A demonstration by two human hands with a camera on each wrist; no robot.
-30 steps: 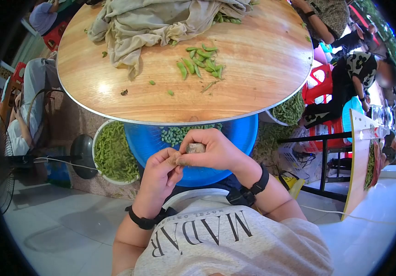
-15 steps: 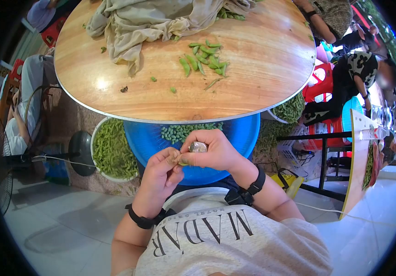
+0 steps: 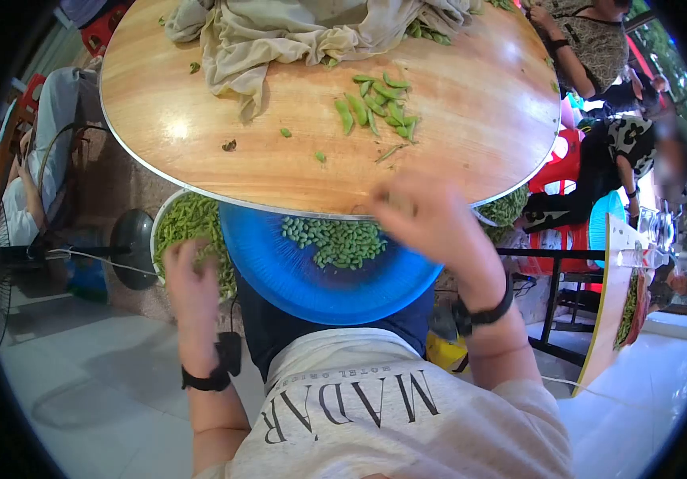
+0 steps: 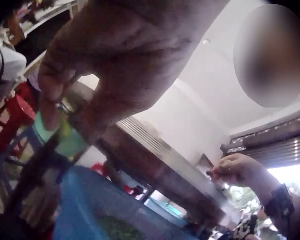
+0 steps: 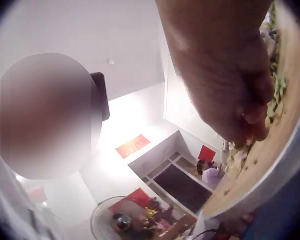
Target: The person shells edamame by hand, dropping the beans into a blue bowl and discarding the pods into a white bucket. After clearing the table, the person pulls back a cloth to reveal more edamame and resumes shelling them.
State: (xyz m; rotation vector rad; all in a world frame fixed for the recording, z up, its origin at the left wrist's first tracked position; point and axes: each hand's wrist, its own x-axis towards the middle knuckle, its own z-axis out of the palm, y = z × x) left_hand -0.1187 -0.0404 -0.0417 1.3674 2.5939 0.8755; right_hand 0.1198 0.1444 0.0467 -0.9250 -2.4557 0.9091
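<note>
My left hand [image 3: 193, 275] is blurred over the white tub of green pods [image 3: 180, 239]. In the left wrist view, a yellow-green bean pod [image 4: 64, 129] shows between its thumb and fingers. My right hand [image 3: 431, 219], also blurred, is at the near edge of the wooden table [image 3: 296, 176], short of a small pile of green pods [image 3: 383, 104]. Its fingers look bent in the right wrist view, and I cannot tell whether they hold something. Between the hands, a blue basin [image 3: 280, 287] contains shelled green beans [image 3: 343, 243].
A crumpled beige cloth [image 3: 280, 40] covers the far side of the table, with pods beside it. Another tub of pods [image 3: 505, 209] stands under the table's right edge. People sit on both sides. A wooden board [image 3: 611, 303] stands on edge at right; a fan is at left.
The hands have come apart from their meeting point over the basin. The left has swung left to the pod tub, the right forward and right to the table edge. The beans show more fully.
</note>
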